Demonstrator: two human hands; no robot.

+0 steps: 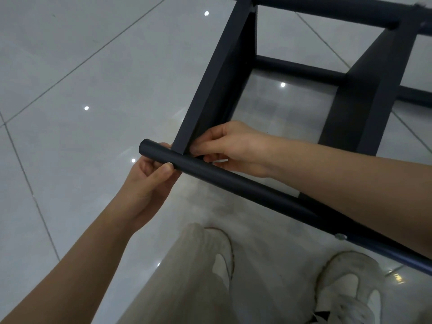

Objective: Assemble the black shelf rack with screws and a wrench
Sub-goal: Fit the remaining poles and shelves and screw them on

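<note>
Left grip point(154, 169) curls round the end of the matte black tube point(233, 181). Just beyond, right grip point(224, 146) pinches a small pale item point(221, 161), unidentifiable, beside the flat shelf panel point(217, 78).

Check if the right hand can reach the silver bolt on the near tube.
Probably yes: the bolt sits bare on the tube, nothing covering it, but the right hand is busy at the panel.

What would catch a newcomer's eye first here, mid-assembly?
The black rack frame fills the upper right. At centre the left hand grips a black tube near its end, and the right hand is at its joint with a shelf panel. A silver screw head shows lower right.
</note>
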